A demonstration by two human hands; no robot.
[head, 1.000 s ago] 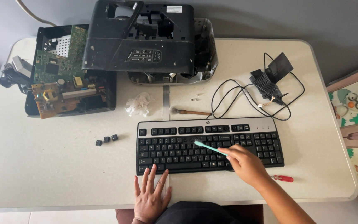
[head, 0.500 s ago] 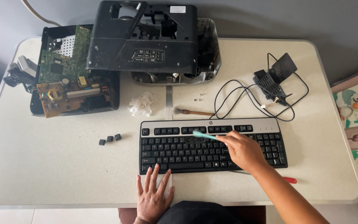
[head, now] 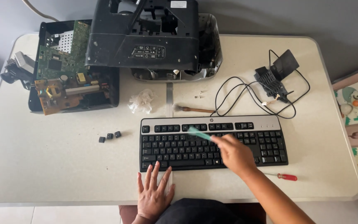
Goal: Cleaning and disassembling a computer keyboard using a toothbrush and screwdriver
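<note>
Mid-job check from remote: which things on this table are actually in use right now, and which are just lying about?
In use:
- right hand holding a teal brush
- black keyboard under the brush
- left hand flat at the keyboard's front edge

Lying about:
- red screwdriver
- three loose keycaps
- wooden-handled brush
- crumpled wrap
- opened black device
- circuit board tray
- cabled black part

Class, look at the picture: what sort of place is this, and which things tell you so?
Probably a home electronics repair table, not a shop: an opened black device with a bare green circuit board, a red-handled screwdriver, and a black keyboard being cleaned by the right hand with a teal brush.
</note>
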